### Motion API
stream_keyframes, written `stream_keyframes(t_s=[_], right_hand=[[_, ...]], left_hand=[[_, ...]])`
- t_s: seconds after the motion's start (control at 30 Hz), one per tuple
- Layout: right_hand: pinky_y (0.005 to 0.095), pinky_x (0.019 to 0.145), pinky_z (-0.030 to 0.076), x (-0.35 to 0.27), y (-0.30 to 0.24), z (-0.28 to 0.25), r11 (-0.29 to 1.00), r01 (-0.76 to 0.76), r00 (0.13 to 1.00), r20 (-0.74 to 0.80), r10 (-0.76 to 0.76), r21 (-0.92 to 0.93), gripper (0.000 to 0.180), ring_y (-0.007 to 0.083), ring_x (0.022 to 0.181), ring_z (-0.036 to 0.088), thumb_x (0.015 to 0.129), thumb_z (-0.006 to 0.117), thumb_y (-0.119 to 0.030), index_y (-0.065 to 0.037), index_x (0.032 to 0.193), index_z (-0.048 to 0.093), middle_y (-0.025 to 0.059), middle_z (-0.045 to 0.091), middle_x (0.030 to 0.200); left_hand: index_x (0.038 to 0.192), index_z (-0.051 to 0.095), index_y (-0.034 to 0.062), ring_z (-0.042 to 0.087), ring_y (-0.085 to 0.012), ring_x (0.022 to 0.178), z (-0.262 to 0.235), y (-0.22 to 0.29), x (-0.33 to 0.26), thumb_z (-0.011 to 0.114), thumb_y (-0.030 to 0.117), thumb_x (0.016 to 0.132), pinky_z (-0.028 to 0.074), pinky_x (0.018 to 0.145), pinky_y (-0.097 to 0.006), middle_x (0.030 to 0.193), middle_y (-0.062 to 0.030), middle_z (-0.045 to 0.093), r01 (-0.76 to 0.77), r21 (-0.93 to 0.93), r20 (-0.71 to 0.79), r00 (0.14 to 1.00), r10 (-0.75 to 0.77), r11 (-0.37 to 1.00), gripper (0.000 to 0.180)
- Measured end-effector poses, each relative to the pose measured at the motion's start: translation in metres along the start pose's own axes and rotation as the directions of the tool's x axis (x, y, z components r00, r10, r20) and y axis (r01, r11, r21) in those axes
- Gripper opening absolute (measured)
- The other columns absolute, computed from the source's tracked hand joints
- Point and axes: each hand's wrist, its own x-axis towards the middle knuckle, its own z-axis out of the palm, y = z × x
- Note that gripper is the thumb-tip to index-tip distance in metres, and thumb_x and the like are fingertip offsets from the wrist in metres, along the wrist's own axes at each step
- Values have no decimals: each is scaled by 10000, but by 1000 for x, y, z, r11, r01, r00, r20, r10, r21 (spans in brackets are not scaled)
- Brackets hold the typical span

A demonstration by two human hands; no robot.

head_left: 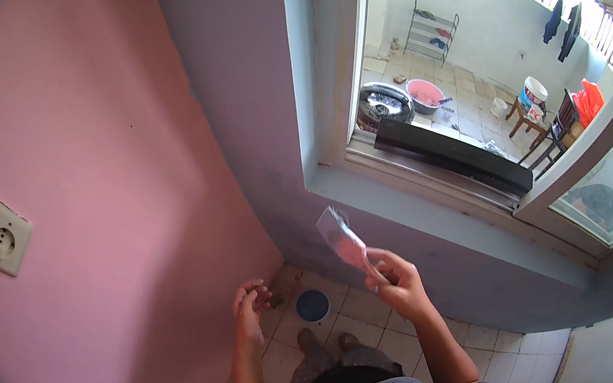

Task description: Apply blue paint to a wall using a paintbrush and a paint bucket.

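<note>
My right hand [397, 281] grips a putty knife [342, 238] by its handle, the broad flat blade tilted up and to the left. Pink shows on the lower part of the blade, while its upper end is pale and shiny. The blade is in the air, in front of the grey wall under the window. My left hand [247, 313] is raised near the pink wall, its fingers curled at a small brownish thing [276, 300] that I cannot make out. Between and below my hands, a round container with a blue top [312, 305] stands on the floor.
The pink wall [91, 145] with a socket [3, 238] meets the grey wall [232, 75] in a corner. A long dark bar [453, 158] lies along the window sill. Outside are a basin [426, 95], a rack [431, 31] and a bucket [534, 91]. My feet stand on floor tiles.
</note>
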Motion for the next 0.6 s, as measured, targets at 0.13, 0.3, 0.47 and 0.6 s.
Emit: stream_keyframes(t_s=[0.13,0.3,0.47,0.6], right_hand=[[221,684,446,27,4,8,997,18,995,-99,-26,-80,492,76,761,551,768,578,43,-53,1250,608,15,640,863],[211,602,423,55,1,6,989,35,991,-121,-52,-143,521,53,677,505,809,583,47,-90,1312,585,-15,592,799],[238,666,467,83,13,3,968,111,985,-106,-138,-225,472,62,717,526,841,635,-15,-116,1301,593,-7,599,808],[270,741,476,94,20,3,970,87,991,-83,-108,-227,481,93,787,562,845,626,-39,-109,1318,569,73,646,875]], left_hand=[[1124,590,83,592,-124,934,-2,29,23,451,172,918,443,794,-268,1022,-28,608,-74,96,138,989,60,993,264],[1158,584,69,580,-137,1011,24,59,30,454,176,908,432,828,-278,1112,-44,603,-104,144,167,983,80,984,301],[1240,558,62,549,-163,1116,52,67,35,456,208,891,419,881,-297,1246,-63,582,-142,177,199,974,106,974,393],[1330,499,90,508,-215,1206,83,63,53,469,362,899,397,945,-335,1351,-84,521,-116,166,253,965,72,979,511]])
